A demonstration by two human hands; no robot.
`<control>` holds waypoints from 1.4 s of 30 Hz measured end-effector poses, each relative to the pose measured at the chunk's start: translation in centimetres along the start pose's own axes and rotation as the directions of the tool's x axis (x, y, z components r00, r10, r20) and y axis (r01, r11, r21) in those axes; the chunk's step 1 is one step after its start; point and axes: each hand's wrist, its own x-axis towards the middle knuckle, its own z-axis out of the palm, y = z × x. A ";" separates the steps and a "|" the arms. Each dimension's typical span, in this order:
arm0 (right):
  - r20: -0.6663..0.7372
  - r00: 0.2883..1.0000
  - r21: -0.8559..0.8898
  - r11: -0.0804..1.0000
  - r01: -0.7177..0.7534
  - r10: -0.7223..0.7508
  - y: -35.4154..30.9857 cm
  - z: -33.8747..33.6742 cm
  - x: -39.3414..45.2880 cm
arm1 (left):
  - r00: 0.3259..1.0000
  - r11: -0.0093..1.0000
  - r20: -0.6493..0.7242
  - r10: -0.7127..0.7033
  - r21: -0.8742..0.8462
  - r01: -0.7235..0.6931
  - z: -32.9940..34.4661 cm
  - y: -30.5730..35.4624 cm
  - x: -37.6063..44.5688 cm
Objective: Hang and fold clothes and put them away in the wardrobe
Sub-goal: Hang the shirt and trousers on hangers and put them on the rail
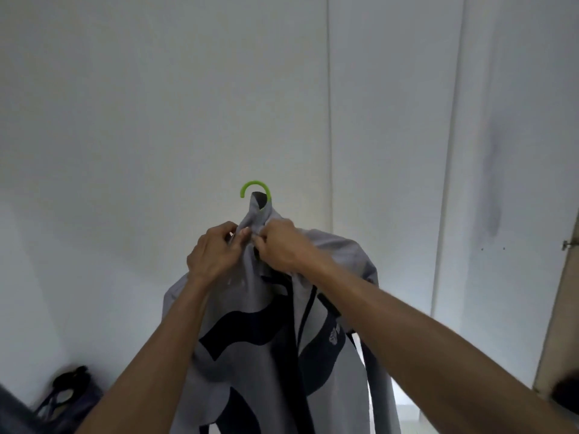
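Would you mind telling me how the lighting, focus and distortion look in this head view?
Head view: dim, even light without glare; wide-angle bending curves the wall seams; jacket, green hook and both hands, left and right, fairly sharp; dark bag at lower left soft.

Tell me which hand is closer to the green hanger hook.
Right, narrowly. The right hand grips the grey jacket at the collar just below and right of the green hanger hook. The left hand pinches the collar lower and further left.

Dim, soft light (warped edges)
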 end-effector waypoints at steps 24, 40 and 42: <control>-0.230 0.960 0.640 0.768 0.026 0.160 -0.8 -5.1 5.1 | 0.987 0.980 0.157 0.042 -0.199 -0.010 -4.4 -1.8 -0.6; -0.235 0.969 0.421 0.906 0.033 0.073 -3.2 -4.3 5.2 | 0.971 0.971 -0.225 0.079 0.239 -0.023 -1.6 4.5 -0.5; -0.260 0.957 0.451 0.892 0.003 0.128 -2.7 -4.1 5.1 | 0.985 0.963 -0.157 0.075 0.269 -0.030 -1.2 4.2 -0.4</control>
